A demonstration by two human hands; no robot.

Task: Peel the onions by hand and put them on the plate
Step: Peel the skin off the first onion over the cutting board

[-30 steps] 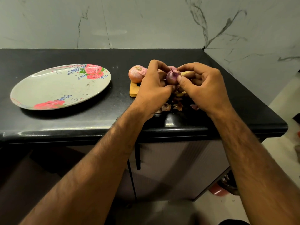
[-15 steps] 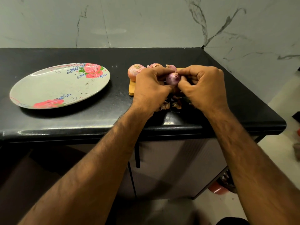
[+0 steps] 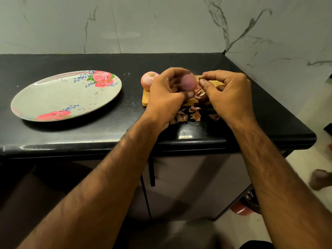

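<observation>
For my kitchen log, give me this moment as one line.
step: peeling | left hand: grips purple onion | right hand: pinches onion skin | flowered plate: no onions | unpeeled onion: on wooden board

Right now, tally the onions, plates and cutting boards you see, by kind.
Small wooden cutting board: 1
Oval floral plate: 1
Round onions: 2, a peeled purple onion in the left hand, an unpeeled pink onion lying free
Total: 4

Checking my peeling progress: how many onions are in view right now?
2. One peeled onion is held in the left hand; one unpeeled onion sits on the wooden board, just left of that hand. More may be hidden behind the hands.
</observation>
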